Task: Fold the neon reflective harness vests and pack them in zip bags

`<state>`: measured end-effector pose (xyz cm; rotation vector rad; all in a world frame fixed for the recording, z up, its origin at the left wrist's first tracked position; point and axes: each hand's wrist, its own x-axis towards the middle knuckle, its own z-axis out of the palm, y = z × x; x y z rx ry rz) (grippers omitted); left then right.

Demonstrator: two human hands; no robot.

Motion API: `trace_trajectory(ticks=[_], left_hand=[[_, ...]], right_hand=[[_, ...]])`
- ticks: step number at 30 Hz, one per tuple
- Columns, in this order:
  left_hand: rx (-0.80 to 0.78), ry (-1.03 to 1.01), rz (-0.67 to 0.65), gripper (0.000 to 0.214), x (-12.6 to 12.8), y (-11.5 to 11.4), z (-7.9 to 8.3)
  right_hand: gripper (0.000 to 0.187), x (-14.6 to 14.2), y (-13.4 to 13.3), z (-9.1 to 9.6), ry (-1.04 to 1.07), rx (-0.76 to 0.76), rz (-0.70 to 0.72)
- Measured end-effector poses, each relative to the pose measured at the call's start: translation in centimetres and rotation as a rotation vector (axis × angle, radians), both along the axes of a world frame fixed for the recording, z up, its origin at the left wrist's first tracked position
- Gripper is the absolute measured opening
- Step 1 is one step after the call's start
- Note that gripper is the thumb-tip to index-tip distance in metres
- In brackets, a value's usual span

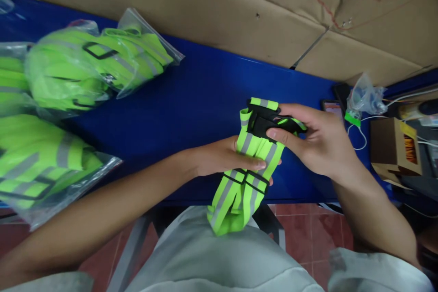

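A bundle of neon yellow-green reflective straps (236, 191), each with a grey stripe, is held up over the table's near edge. My left hand (232, 157) is wrapped round the middle of the bundle, its thumb lying across the front. At the top, my right hand (315, 139) pinches a black plastic buckle (260, 123) between thumb and fingers. Black slider rings (246, 180) sit on the straps just below my left thumb. The looped lower end hangs near my lap. Part of my left fingers is hidden behind the straps.
Clear plastic bags of similar neon straps (68, 68) lie at the left, with another bag (44, 159) nearer me. A blue table (191, 100) meets a brown covered wall (219, 18). At right are a phone (331, 108), a cardboard box (393, 146) and white cables (362, 139).
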<state>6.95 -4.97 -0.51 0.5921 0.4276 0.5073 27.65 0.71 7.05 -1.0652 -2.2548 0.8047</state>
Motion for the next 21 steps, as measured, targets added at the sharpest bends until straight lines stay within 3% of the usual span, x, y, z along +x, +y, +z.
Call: trace_trajectory(ticks=[4,7,12,15,18,21], left_hand=[[-0.032,0.035,0.09,0.037,0.5,0.0,-0.2],[0.034,0.11,0.25,0.032,0.9,0.0,-0.1],[0.202,0.317,0.541,0.039,1.0,0.0,-0.3],[0.193,0.369,0.539,0.043,0.8,0.2,-0.8],[0.21,0.356,0.463,0.034,0.4,0.4,-1.1],[0.332,0.317,0.364,0.024,0.0,0.6,-0.7]], right_hand=[[0.028,-0.1,-0.7,-0.6,-0.083,0.21,0.028],[0.031,-0.3,-1.0,-1.8,-0.168,0.38,0.112],[0.056,0.3,-0.5,-3.9,-0.269,0.629,0.282],[0.059,0.9,-0.1,-3.8,-0.323,0.553,0.417],[0.052,1.4,0.0,-3.2,-0.247,0.331,0.5],[0.047,1.5,0.1,-3.3,-0.085,0.13,0.364]])
